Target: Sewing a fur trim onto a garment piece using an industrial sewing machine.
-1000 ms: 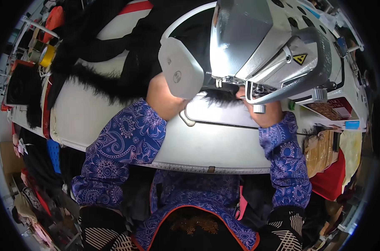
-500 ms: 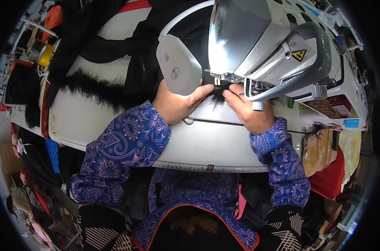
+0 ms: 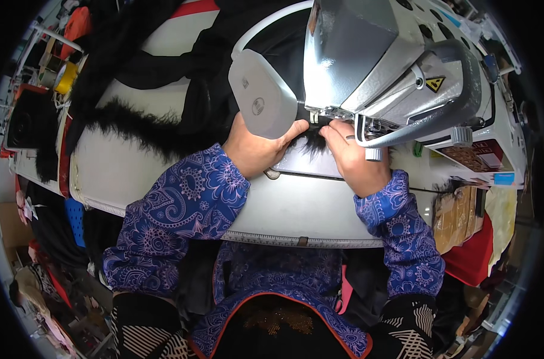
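Observation:
A grey industrial sewing machine (image 3: 355, 54) with a lit needle area stands over its metal bed (image 3: 311, 163). My left hand (image 3: 254, 152) is beside the needle, partly behind a light grey guard (image 3: 260, 90), its thumb pressing on black fur-trimmed fabric (image 3: 312, 142); its other fingers are mostly hidden. My right hand (image 3: 358, 164) has its fingers bent together on the same trim, just below and right of the presser foot, with a small dark metal piece at the fingers that I cannot make out clearly. Black cloth and a long feathery strip (image 3: 134, 122) trail leftward.
The white table (image 3: 290, 209) has a measuring tape along its front edge. At left are a yellow tape roll (image 3: 67, 78), a black speaker-like box (image 3: 26, 122) and a blue perforated basket (image 3: 76, 221). At right lie a brown-taped packet (image 3: 451, 218) and red cloth (image 3: 469, 257).
Since a second ago my right hand has moved left and down toward the needle, and my left thumb has come into view at the trim. Both hands shifted only slightly in the last half second.

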`<action>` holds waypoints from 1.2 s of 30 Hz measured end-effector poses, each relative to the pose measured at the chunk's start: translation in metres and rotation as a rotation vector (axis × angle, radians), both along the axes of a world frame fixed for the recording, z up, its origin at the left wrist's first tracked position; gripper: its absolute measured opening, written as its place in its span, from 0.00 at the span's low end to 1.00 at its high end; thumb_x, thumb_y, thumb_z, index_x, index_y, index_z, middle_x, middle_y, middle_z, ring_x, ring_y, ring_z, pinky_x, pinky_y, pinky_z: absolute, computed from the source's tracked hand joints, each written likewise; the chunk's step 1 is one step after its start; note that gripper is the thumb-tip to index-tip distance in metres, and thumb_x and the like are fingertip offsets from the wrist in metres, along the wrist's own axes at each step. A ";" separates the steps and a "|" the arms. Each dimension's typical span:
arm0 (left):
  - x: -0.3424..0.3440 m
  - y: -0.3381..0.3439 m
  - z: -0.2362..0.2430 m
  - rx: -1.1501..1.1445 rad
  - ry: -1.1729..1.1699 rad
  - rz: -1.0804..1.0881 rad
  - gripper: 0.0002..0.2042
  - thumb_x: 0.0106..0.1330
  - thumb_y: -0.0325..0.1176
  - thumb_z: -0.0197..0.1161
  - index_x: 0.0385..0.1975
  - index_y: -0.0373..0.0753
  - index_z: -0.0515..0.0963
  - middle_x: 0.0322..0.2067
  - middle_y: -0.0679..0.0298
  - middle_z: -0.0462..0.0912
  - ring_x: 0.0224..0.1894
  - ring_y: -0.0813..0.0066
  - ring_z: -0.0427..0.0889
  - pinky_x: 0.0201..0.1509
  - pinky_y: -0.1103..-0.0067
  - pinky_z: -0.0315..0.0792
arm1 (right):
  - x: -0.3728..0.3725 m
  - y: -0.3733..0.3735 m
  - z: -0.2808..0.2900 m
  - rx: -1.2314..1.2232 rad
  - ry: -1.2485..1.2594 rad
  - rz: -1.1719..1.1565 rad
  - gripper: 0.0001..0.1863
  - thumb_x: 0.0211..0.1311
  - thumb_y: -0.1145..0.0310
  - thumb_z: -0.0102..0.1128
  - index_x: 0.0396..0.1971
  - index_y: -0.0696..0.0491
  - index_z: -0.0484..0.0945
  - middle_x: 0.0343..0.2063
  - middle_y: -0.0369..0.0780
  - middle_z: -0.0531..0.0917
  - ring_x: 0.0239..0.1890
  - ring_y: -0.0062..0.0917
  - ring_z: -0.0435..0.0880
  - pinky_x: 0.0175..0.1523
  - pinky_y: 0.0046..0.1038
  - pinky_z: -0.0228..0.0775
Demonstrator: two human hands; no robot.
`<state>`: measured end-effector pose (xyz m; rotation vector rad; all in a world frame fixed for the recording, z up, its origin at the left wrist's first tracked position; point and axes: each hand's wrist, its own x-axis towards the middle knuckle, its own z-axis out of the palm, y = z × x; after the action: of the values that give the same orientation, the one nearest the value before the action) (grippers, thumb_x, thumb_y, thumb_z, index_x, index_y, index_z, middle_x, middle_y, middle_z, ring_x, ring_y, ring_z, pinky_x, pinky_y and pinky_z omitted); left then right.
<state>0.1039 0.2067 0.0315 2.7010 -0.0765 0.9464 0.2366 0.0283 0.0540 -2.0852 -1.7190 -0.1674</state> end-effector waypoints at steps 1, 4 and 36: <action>0.001 0.000 0.001 -0.022 -0.004 -0.012 0.12 0.47 0.28 0.73 0.34 0.43 0.85 0.26 0.69 0.79 0.29 0.71 0.79 0.33 0.74 0.72 | 0.000 0.001 -0.002 0.027 0.209 -0.074 0.09 0.54 0.77 0.66 0.36 0.56 0.82 0.38 0.44 0.85 0.40 0.38 0.85 0.46 0.35 0.78; 0.002 0.001 -0.003 -0.212 0.012 -0.040 0.12 0.46 0.29 0.74 0.33 0.43 0.85 0.24 0.69 0.78 0.29 0.71 0.78 0.33 0.74 0.72 | -0.001 0.005 0.002 -0.017 0.278 -0.072 0.09 0.54 0.75 0.66 0.36 0.56 0.81 0.37 0.44 0.85 0.41 0.39 0.84 0.47 0.36 0.77; 0.011 0.006 0.002 -0.142 -0.040 0.010 0.11 0.47 0.30 0.74 0.32 0.44 0.84 0.26 0.68 0.85 0.30 0.71 0.85 0.39 0.75 0.79 | 0.010 0.004 -0.002 0.178 -0.026 0.118 0.14 0.49 0.80 0.69 0.38 0.53 0.87 0.33 0.43 0.86 0.35 0.34 0.86 0.39 0.32 0.80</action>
<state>0.1144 0.2132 0.0336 2.5554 -0.0040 0.9707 0.2465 0.0326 0.0516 -1.8565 -1.7680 -0.3007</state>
